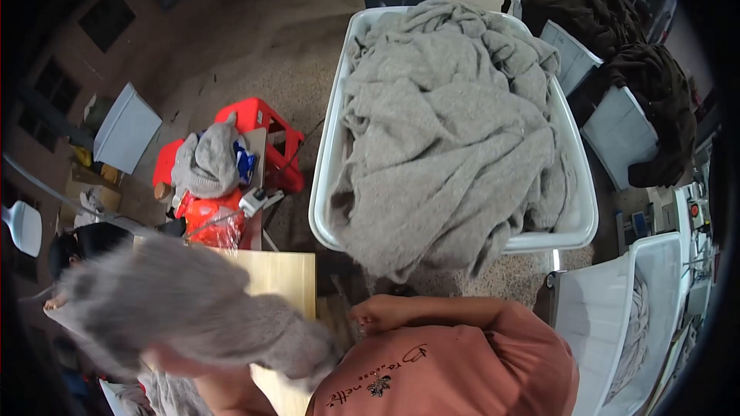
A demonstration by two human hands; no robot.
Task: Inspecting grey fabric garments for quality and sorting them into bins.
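A grey knit garment (177, 300), smeared by motion, stretches over the left side of a light wooden tabletop (289, 273). Under its lower edge my left hand (173, 362) grips the knit, its fingers partly hidden by the fabric and blurred. Close to my chest, my right hand (375, 314) is curled into a fist, with nothing visible in it. Ahead of me a large white tub (322, 208) is heaped with grey knit fabric (455, 131), some of which hangs over the near rim.
Left of the tub stand red stools (266, 127) with a grey knit piece (208, 158), a red plastic bag (216, 216) and a white power strip (258, 200). On the right are a white bin (593, 323) and white containers (620, 135) under dark brown fabric (659, 108).
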